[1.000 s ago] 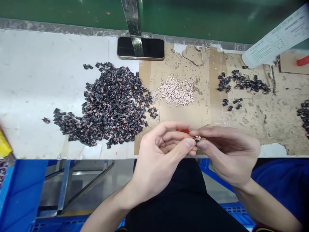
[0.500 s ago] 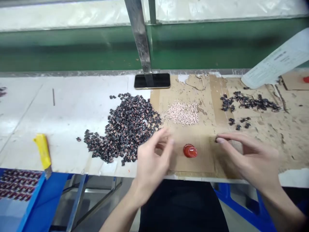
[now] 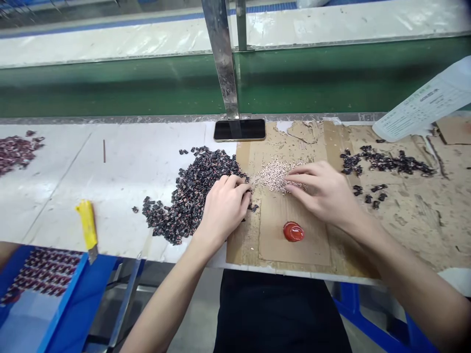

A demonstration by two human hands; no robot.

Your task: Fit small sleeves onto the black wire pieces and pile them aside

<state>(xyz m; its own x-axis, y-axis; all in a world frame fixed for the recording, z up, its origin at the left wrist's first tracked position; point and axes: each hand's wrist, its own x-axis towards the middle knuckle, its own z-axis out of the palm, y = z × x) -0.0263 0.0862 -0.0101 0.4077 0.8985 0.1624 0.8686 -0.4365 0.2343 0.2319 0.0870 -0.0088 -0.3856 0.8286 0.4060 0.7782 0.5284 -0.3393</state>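
Note:
My left hand (image 3: 225, 205) rests over the right side of a heap of small black parts (image 3: 195, 184), its fingers bent down and drawn together; what sits between the fingertips is hidden. My right hand (image 3: 326, 196) reaches in from the right to a small heap of tiny pale pink pieces (image 3: 272, 174). Its thumb and fingers are a little apart, touching the heap's right edge, and no piece can be made out between them. In front of both hands, a red glossy blob (image 3: 293, 231) lies on a cardboard sheet (image 3: 272, 245).
Scattered black parts (image 3: 393, 161) lie on the right, near a translucent bottle (image 3: 423, 103) lying tilted. A phone (image 3: 239, 130) rests by the metal post (image 3: 222, 59). On the left are a yellow utility knife (image 3: 87, 225), reddish parts (image 3: 16, 152) and a blue tray (image 3: 69, 294) of parts.
My right hand has left the right side, where it pinched a small dark piece, and moved left to the pale pieces. My left hand has moved forward onto the black heap.

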